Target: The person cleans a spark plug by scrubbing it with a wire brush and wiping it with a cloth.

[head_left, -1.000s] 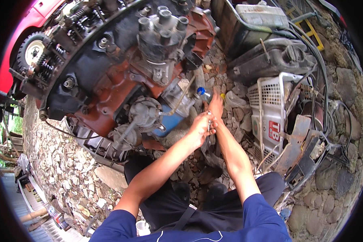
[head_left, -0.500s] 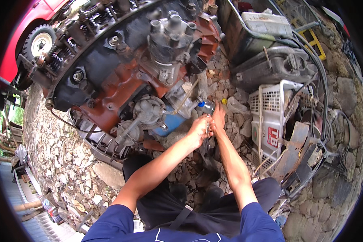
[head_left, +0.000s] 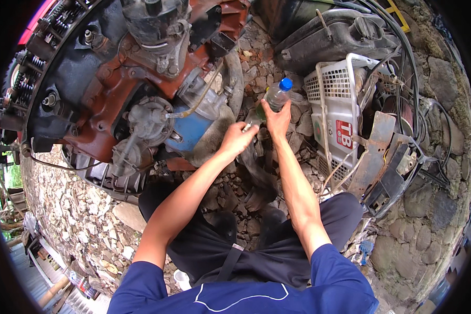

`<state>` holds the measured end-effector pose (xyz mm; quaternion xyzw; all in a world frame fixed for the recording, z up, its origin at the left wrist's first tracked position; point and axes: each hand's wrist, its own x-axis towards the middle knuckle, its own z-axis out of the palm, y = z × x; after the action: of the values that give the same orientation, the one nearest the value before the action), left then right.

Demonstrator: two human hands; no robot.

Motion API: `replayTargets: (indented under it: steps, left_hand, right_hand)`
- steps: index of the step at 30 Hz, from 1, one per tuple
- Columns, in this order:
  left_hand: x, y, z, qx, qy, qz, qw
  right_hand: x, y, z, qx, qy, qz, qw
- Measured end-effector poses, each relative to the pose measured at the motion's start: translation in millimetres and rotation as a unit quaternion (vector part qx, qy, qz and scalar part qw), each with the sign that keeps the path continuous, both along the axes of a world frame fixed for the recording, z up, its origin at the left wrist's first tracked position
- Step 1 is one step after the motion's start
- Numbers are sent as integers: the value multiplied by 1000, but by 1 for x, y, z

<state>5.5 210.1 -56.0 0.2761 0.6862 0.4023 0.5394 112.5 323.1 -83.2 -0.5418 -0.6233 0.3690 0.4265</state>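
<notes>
My right hand is wrapped around a clear plastic bottle with a blue cap, which stands nearly upright above the stones. Greenish colour shows low in the bottle. To its left, my left hand is closed, with a small, pale metallic piece sticking out between its fingers; its kind is hard to make out. Beyond my left hand rests the engine block, black and rust-red. On its near side are a round metal pump, a blue canister-shaped part and a thin yellowish hose.
A white perforated plastic crate holding car parts stands to the right. Behind it lies a black tank-like part. Black cables and a rusty metal plate are beside the crate. Loose stones cover the ground.
My hands have moved apart. The bottle has gone from tilted toward the engine to nearly upright, in my right hand. The view has shifted, so the engine sits further up and left.
</notes>
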Motion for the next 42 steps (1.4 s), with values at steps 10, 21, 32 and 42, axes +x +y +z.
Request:
replayTargets:
  steps: [10, 21, 32, 42]
  left_hand:
    - [68, 1, -105, -166, 355, -175, 903]
    - [57, -53, -35, -220, 266, -543, 766]
    - [-7, -51, 30, -76, 124, -279, 949]
    - [-29, -16, 56, -23, -336, -2, 941]
  right_hand:
    - [20, -6, 8, -41, -2, 3, 999]
    - [1, -14, -20, -1, -130, 134, 982]
    - [-5, -10, -46, -73, -191, 292, 934]
    - [27, -91, -29, -279, -394, 216, 849]
